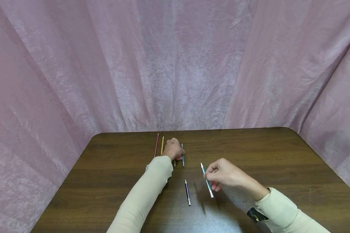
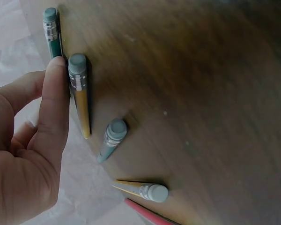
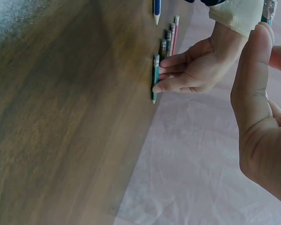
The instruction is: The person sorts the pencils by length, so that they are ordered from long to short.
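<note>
At the far side of the table, my left hand [image 1: 173, 149] pinches a green pencil [image 1: 182, 160], the rightmost of a row. In the left wrist view a yellow pencil [image 2: 82, 108] lies right beside the fingers, then a pale teal pencil [image 2: 113, 133]. Farther left in the row are another yellow pencil [image 1: 162, 144] and a red pencil [image 1: 156, 145]. Between thumb and fingers, my right hand [image 1: 224, 173] holds a light blue pencil [image 1: 208, 187] above the table, tip pointing away. A dark blue pencil [image 1: 187, 193] lies nearer me, between the two arms.
The brown wooden table [image 1: 250, 152] has rounded far corners. Pink curtains [image 1: 192, 64] hang behind it and along both sides. A dark strap [image 1: 256, 215] is on the right wrist. Shadows from the right hand fall on the tabletop.
</note>
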Action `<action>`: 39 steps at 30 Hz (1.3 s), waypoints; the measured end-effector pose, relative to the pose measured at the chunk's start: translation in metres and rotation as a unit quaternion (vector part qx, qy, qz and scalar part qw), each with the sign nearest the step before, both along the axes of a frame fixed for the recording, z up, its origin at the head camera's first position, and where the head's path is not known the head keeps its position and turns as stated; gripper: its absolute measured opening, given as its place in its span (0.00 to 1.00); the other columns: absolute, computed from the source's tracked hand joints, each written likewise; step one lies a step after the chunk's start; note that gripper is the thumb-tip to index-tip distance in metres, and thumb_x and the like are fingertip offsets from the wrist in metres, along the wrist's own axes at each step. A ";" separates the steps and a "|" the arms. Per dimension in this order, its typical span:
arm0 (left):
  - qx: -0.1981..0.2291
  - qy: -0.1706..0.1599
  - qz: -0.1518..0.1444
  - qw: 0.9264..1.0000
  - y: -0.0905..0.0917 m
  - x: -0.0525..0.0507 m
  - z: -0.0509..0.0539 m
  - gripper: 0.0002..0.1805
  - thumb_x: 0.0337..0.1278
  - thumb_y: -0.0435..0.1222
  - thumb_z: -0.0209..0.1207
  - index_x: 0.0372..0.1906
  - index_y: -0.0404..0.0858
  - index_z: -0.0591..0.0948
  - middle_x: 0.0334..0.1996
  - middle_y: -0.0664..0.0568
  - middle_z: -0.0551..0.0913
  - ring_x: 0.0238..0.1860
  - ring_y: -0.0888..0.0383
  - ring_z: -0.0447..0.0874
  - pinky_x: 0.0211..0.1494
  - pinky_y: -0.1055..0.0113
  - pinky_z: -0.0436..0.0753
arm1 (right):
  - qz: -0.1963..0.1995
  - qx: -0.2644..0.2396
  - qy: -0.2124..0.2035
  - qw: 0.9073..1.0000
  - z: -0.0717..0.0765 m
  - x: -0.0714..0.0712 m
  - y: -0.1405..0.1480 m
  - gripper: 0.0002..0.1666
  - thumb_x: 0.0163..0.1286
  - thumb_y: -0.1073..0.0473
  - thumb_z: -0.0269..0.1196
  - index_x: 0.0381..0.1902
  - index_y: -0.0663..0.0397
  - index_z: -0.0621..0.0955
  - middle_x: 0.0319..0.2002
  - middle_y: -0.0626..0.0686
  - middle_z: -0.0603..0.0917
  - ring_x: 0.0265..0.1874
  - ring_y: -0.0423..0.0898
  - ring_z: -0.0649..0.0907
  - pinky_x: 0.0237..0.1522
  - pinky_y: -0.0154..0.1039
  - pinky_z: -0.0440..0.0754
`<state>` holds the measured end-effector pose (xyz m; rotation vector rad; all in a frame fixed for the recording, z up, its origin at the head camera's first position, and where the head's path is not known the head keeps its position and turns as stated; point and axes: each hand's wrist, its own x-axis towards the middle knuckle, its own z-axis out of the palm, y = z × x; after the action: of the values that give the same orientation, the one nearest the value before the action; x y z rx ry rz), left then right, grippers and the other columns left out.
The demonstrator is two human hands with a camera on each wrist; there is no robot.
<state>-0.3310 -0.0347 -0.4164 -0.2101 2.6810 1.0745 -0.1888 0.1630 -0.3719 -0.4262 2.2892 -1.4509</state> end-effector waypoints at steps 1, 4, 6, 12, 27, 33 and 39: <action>-0.001 0.001 0.002 1.000 0.000 0.000 0.000 0.11 0.55 0.27 0.69 0.21 0.30 0.81 0.13 0.46 0.81 0.11 0.58 0.81 0.20 0.67 0.86 | -0.001 -0.001 0.000 1.000 0.001 0.000 0.000 0.07 0.60 0.69 0.58 0.33 0.67 0.83 0.19 0.52 0.82 0.18 0.42 0.82 0.22 0.38 0.87; 0.001 0.000 0.005 1.000 0.001 -0.001 0.000 0.11 0.54 0.28 0.70 0.21 0.30 0.81 0.11 0.46 0.80 0.10 0.59 0.80 0.19 0.68 0.86 | -0.004 -0.004 0.001 1.000 0.003 -0.002 -0.001 0.07 0.61 0.68 0.58 0.33 0.67 0.83 0.19 0.51 0.82 0.18 0.42 0.82 0.22 0.38 0.87; 0.002 -0.001 0.005 1.000 0.001 -0.001 0.000 0.12 0.54 0.28 0.70 0.21 0.30 0.81 0.10 0.47 0.80 0.10 0.60 0.79 0.19 0.68 0.85 | -0.007 -0.008 0.000 1.000 0.003 -0.004 -0.001 0.07 0.61 0.68 0.59 0.33 0.67 0.83 0.19 0.51 0.82 0.18 0.41 0.81 0.22 0.38 0.87; 0.002 -0.007 0.002 1.000 0.001 0.000 0.001 0.12 0.55 0.28 0.70 0.20 0.30 0.82 0.11 0.46 0.81 0.11 0.59 0.81 0.19 0.69 0.85 | -0.023 -0.009 -0.003 1.000 0.002 -0.014 -0.001 0.07 0.62 0.67 0.60 0.33 0.67 0.83 0.19 0.51 0.82 0.18 0.41 0.81 0.22 0.38 0.87; 0.006 -0.013 -0.007 1.000 0.001 -0.002 0.000 0.11 0.55 0.27 0.70 0.21 0.29 0.81 0.13 0.45 0.82 0.12 0.58 0.82 0.21 0.67 0.87 | -0.040 0.004 0.015 0.999 0.006 -0.036 -0.005 0.07 0.63 0.66 0.62 0.32 0.68 0.83 0.19 0.51 0.82 0.18 0.41 0.82 0.24 0.42 0.89; 0.005 -0.011 -0.008 1.000 0.001 -0.004 -0.001 0.12 0.55 0.27 0.70 0.21 0.29 0.81 0.12 0.45 0.81 0.12 0.58 0.81 0.20 0.67 0.86 | -0.058 0.013 0.012 0.998 0.009 -0.051 -0.008 0.07 0.64 0.66 0.63 0.31 0.67 0.83 0.18 0.52 0.81 0.17 0.41 0.81 0.24 0.40 0.88; 0.000 -0.015 -0.008 1.000 0.000 -0.007 -0.003 0.12 0.55 0.28 0.71 0.21 0.29 0.81 0.13 0.45 0.82 0.12 0.58 0.81 0.20 0.67 0.86 | -0.060 0.024 0.022 0.998 0.009 -0.063 -0.011 0.10 0.66 0.65 0.63 0.32 0.71 0.83 0.18 0.52 0.82 0.17 0.42 0.82 0.28 0.47 0.90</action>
<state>-0.3375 -0.0345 -0.4194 -0.2031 2.6520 1.0582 -0.2520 0.1516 -0.3624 -0.3158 2.4167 -1.4530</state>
